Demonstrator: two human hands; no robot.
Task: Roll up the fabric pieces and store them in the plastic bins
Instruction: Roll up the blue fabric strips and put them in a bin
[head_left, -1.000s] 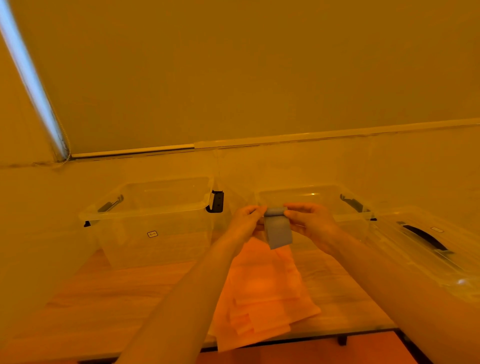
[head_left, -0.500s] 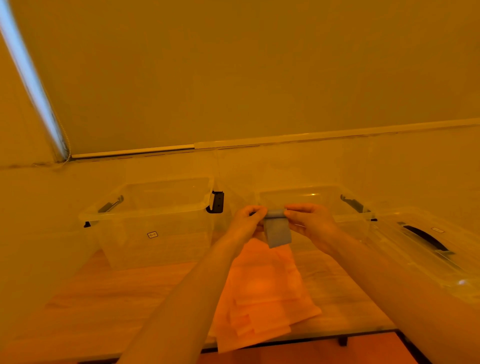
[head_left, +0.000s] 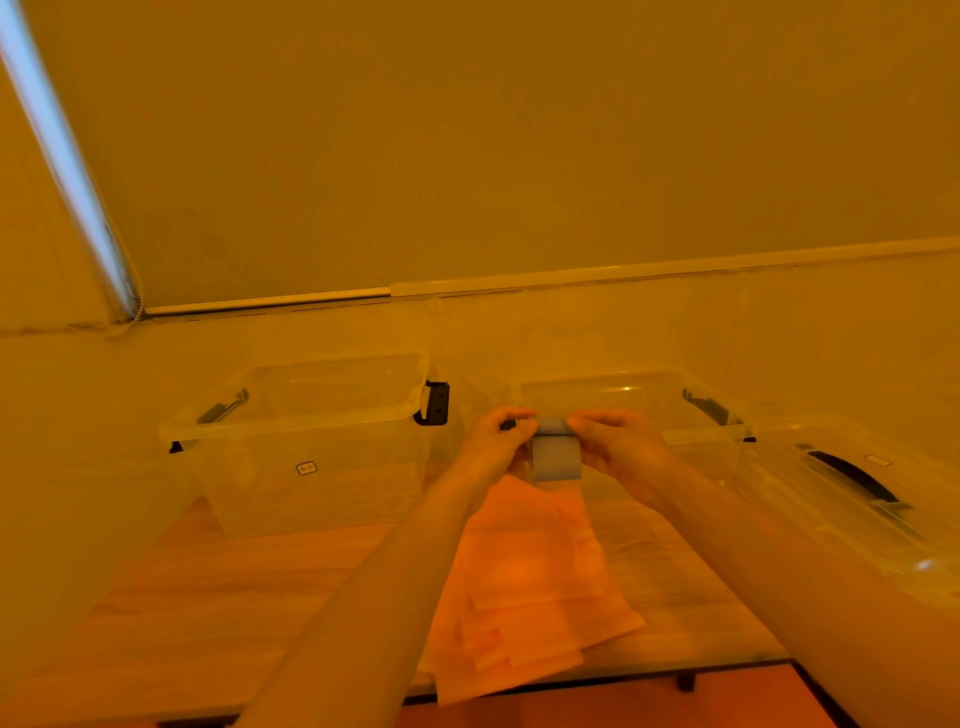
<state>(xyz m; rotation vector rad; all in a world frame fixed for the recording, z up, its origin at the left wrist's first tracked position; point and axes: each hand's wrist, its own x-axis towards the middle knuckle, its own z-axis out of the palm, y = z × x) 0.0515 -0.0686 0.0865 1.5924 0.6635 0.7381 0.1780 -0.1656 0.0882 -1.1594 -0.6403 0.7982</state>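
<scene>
Left hand (head_left: 493, 447) and right hand (head_left: 618, 447) pinching grey fabric (head_left: 555, 457) between them

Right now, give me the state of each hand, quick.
Left hand: fingers pinch the left end of the grey fabric piece.
Right hand: fingers pinch its right end.

A small label (head_left: 306, 468) on the left clear bin (head_left: 311, 447) is too blurred to read.
</scene>
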